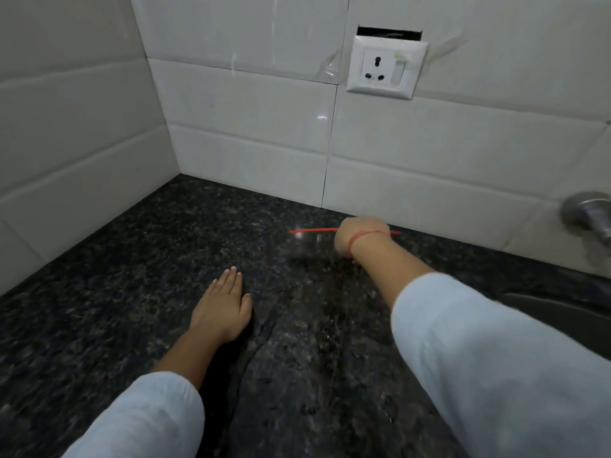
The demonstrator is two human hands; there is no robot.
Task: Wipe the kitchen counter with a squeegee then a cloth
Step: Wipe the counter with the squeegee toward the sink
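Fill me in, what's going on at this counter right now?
A person's right hand grips a thin red-edged squeegee at the back of the dark speckled granite counter, close to the white tiled wall. The left hand rests flat on the counter, fingers straight. No cloth is in view, so this looks like the squeegee stage.

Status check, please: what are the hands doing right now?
Left hand flat on counter. Right hand gripping squeegee near back wall. Tap stands apart, right.

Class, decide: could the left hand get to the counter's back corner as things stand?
Probably yes: the left hand lies flat, holding nothing, and only bare counter shows between it and the corner.
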